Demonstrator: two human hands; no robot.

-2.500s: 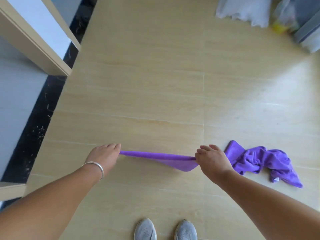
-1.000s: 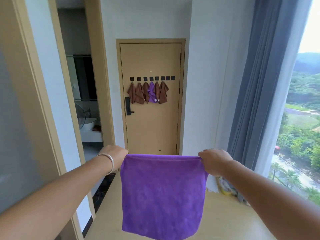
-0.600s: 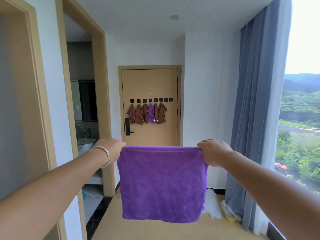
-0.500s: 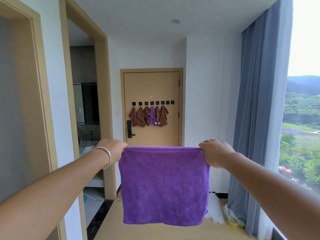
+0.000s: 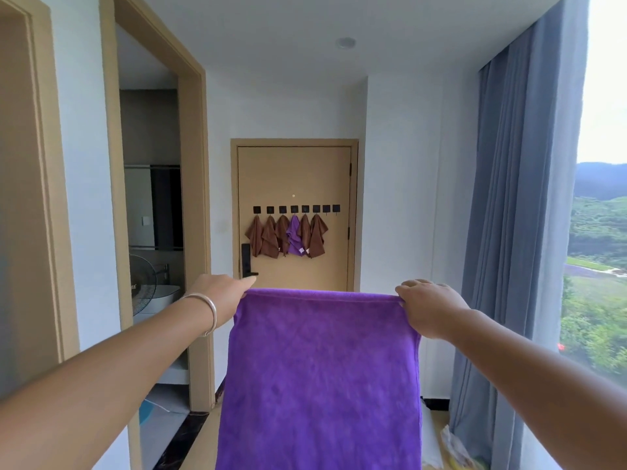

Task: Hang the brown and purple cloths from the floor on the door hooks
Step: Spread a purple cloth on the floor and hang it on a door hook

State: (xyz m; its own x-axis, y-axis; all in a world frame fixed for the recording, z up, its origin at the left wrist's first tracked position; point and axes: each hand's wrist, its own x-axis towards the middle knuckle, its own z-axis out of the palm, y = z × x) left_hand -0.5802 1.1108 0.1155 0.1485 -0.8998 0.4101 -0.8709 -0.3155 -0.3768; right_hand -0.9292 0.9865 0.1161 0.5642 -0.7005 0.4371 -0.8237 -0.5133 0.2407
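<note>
Left hand [image 5: 217, 300] pinches the purple cloth [image 5: 320, 378] by its top corner at 9 o'clock; right hand [image 5: 429, 305] grips the 3 o'clock corner. Carrying step: next, walk to the door [image 5: 295, 171] at 12 o'clock, where 2 rightmost hooks [image 5: 331, 208] look free.

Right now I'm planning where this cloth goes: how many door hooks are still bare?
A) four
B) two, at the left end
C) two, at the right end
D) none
C: six of the eight door hooks carry cloths; the two rightmost hooks hang bare.
</note>
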